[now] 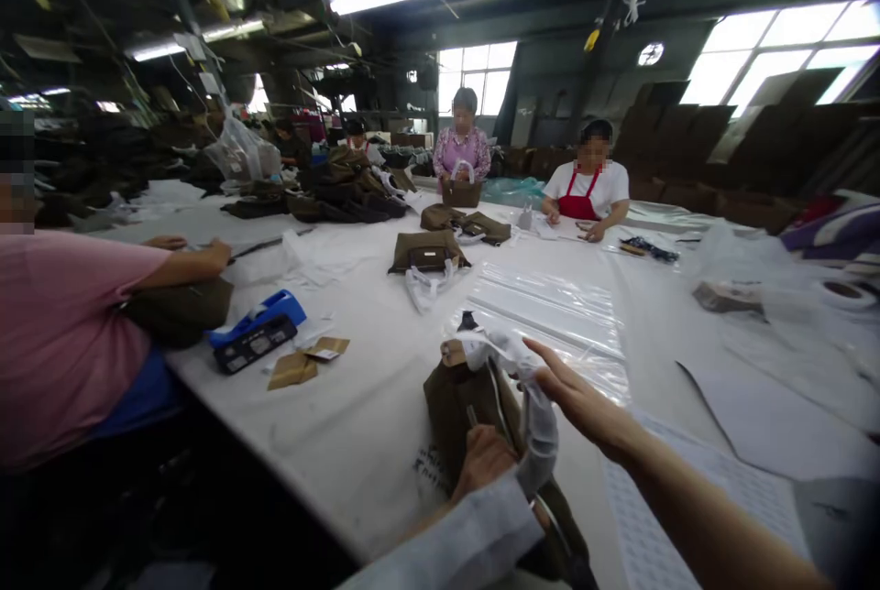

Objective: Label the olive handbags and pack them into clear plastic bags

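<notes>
A dark olive bag (445,402) with a long zipper lies on the white-covered table, its handle (542,430) wrapped in white paper. My left hand (487,459) is closed low on the bag's side, beside a small pale strip sticking up from its fingers; what exactly it grips is too small to tell. My right hand (560,384) is beside the wrapped handle, fingers stretched out and apart, the fingertips near the upper part of the wrapping. A brown tag (454,353) shows at the top end of the bag.
Clear plastic sleeves (543,306) lie beyond the bag, with another olive bag (427,251) behind. At left are a blue tape dispenser (275,311), brown cards (295,369) and a person in pink (69,324). Patterned paper (701,498) lies right. Two people stand across the table (371,324).
</notes>
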### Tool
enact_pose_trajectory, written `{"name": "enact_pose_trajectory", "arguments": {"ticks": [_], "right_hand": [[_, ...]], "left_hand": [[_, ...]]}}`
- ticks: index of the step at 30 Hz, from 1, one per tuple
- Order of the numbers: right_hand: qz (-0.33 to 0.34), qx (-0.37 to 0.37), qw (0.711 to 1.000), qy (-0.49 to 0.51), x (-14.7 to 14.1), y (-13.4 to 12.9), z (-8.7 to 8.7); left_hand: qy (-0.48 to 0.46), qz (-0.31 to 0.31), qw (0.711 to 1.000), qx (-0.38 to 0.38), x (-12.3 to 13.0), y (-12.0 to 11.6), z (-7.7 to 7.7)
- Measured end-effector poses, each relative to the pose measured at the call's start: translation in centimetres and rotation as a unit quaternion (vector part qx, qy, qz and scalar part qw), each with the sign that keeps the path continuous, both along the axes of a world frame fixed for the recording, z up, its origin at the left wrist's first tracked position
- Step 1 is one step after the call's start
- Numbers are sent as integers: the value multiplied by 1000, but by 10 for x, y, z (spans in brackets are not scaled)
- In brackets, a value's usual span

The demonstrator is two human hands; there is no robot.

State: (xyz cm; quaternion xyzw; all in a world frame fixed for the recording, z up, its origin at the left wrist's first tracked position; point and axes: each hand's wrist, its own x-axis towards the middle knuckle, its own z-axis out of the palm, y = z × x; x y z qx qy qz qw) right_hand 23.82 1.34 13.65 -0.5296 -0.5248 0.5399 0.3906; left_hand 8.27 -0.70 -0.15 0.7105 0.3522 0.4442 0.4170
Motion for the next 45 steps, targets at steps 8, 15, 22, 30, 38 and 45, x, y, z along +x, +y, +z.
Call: {"name": "enact_pose_trajectory", "arguments": {"ticks": [8,15,22,30,38,45], "right_hand": [[-51,-20,996,74,-29,24,46],[89,11,995,-51,-14,37,63],[117,-1,985,-125,-9,29,63],[115,-7,985,-130,7,27,53],[124,31,986,-106,9,40,73],[-155,127,980,10,-9,50,92]], "left_hand": [[173,65,968,171,-68,-23,-43],[117,179,977,20,-143,1,7],[-183,179,940,-225,-78,78,37],[-304,211,857,-358,-84,40,0],[0,80,927,-367,-121,-57,-7],[66,113,987,-96,-115,23,85]]}}
